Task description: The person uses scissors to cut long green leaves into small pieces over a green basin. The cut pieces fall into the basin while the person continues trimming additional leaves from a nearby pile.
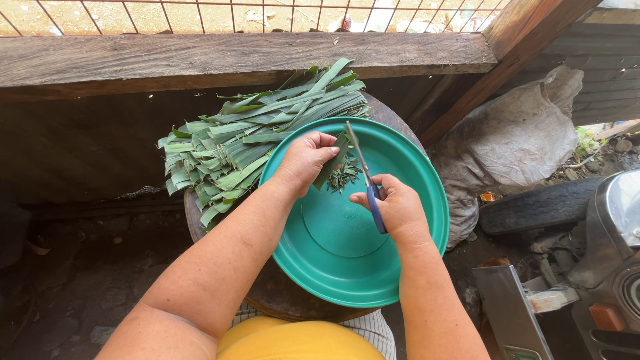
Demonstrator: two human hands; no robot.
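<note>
Over the middle of a round dark bench [200, 223], a teal basin [347, 267] lies tilted toward the near side, its rim reaching past the bench's near edge. Both hands work above the basin's far half. Left hand [305, 160] pinches a green leaf strip [335, 160] between thumb and fingers, its grip closed on the strip's upper part, the strip hanging down and a little left. Right hand [399, 208] is closed around blue-handled scissors [367, 179]; their blades point up and far, standing just beside the strip, and whether they are parted I cannot tell. Below the strip, a small heap of cut leaf bits [345, 176] lies on the basin's far inner slope.

Left of the basin and partly under its rim, a pile of long green leaves [233, 143] lies on the bench, spreading toward the far right, with folded ends at the left.

Beyond the bench runs a heavy weathered wooden beam [200, 57], with a wire fence [200, 13] and bare sunlit ground behind it. A slanting wooden post [507, 47] meets the beam at the far right. On the right, a grey sack [520, 140] slumps against the post, and a black tyre [540, 207] lies near it. Metal parts of a machine [600, 267] fill the near right corner. Dark earth floor [73, 280] lies on the left, in shade. At the near edge shows yellow cloth [300, 340] on the person's lap.
</note>
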